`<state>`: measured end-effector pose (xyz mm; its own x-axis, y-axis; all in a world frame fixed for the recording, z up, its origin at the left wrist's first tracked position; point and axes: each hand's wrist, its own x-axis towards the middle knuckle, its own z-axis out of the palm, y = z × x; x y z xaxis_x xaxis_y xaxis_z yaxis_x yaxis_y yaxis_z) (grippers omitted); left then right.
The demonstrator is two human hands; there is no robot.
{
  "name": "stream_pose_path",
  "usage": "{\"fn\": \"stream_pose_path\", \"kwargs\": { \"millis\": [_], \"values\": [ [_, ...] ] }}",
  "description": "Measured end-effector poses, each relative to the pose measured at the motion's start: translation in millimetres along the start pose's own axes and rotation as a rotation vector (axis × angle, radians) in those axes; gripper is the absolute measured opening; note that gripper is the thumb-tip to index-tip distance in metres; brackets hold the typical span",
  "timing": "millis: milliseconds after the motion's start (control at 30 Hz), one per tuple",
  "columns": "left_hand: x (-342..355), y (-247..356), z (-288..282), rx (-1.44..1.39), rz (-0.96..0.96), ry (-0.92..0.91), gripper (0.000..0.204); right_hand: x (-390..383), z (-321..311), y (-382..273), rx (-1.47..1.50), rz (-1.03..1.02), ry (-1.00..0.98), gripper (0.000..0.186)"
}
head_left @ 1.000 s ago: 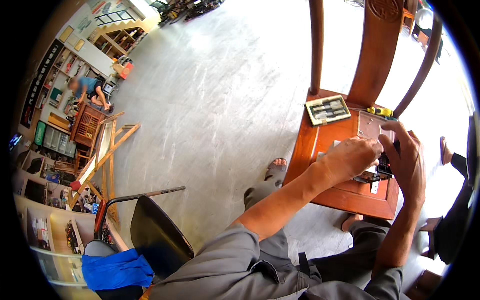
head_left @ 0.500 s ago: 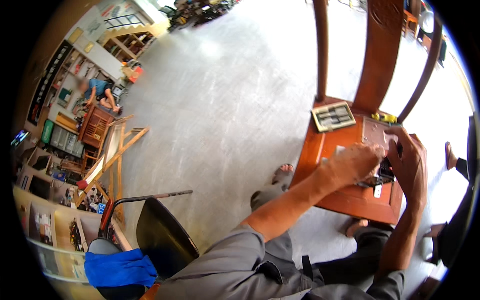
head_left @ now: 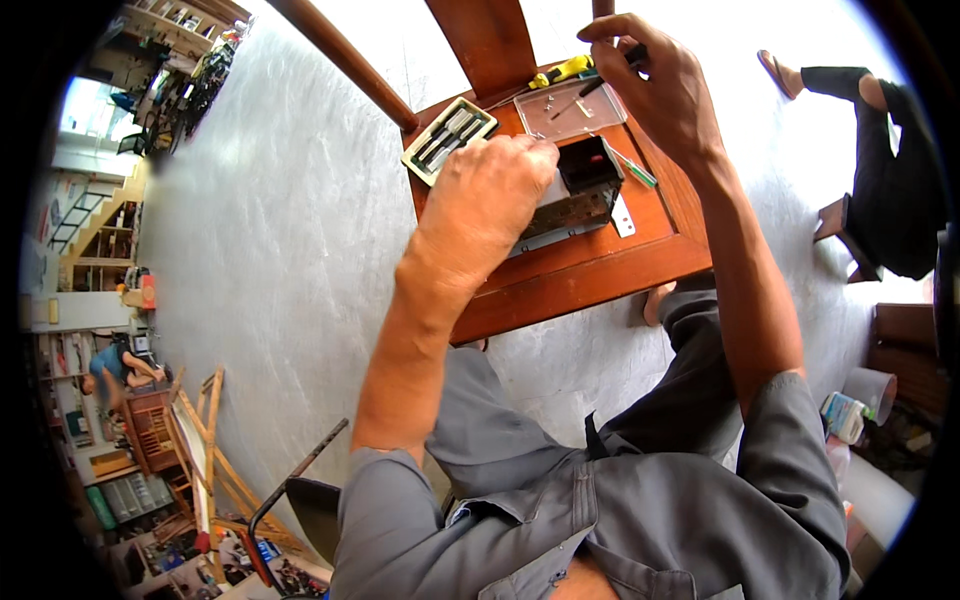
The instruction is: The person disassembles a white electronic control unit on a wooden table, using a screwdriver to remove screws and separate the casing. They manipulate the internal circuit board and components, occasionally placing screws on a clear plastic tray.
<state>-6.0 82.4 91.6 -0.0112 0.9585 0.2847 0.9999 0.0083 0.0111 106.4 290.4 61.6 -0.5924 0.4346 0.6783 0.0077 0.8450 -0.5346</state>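
Observation:
My right hand [head_left: 660,90] grips a dark-handled screwdriver [head_left: 592,86], its thin shaft slanting down over a shallow clear plastic tray [head_left: 590,122] with a few tiny parts in it. Closed in a pinch, my left hand [head_left: 490,195] is over the left side of a black box-shaped device [head_left: 588,168]; its fingertips are partly hidden, so what they hold is unclear. The device lies on a wooden chair seat [head_left: 540,278], its dark hollow end showing. Beside it are a green-handled screwdriver [head_left: 636,170] and a pale metal plate [head_left: 623,216].
A cream case of dark bits [head_left: 450,138] and a yellow-handled tool [head_left: 563,72] lie toward the chair's back slat [head_left: 488,45]. Another person's leg [head_left: 835,78] and a small stool [head_left: 838,225] are at right. Wooden frames [head_left: 205,430] stand at lower left.
My view has swung, bringing the seat toward the centre. My hands have drawn apart: the right has lifted away with the screwdriver, while the left stays by the device.

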Motion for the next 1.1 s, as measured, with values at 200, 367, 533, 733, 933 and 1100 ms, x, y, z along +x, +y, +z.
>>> {"fn": "stream_pose_path", "kwargs": {
  "millis": [200, 367, 533, 733, 933, 1100],
  "values": [
    [9, -1, -5, 0.083, 0.086, -0.12, 0.009, -3, -4, -8, 0.276, 0.381, -0.034, 0.025],
    [16, -11, -3, 0.041, 0.089, -0.163, 0.005, -14, 1, -13, 0.442, 0.458, 0.0, 0.026],
    [24, -3, -5, 0.053, 0.051, -0.183, 0.006, -27, 18, 20, 0.235, 0.281, 0.027, 0.022],
    [21, -1, -3, 0.069, -0.013, -0.152, 0.006, -30, 26, 15, 0.248, 0.171, 0.152, 0.021],
    [22, 4, -3, 0.109, -0.049, -0.166, 0.007, -39, 38, 1, 0.182, 0.035, 0.064, 0.017],
    [19, 7, -2, 0.072, -0.117, -0.161, 0.007, -48, 46, -9, 0.061, -0.012, -0.052, 0.017]
  ]
}}
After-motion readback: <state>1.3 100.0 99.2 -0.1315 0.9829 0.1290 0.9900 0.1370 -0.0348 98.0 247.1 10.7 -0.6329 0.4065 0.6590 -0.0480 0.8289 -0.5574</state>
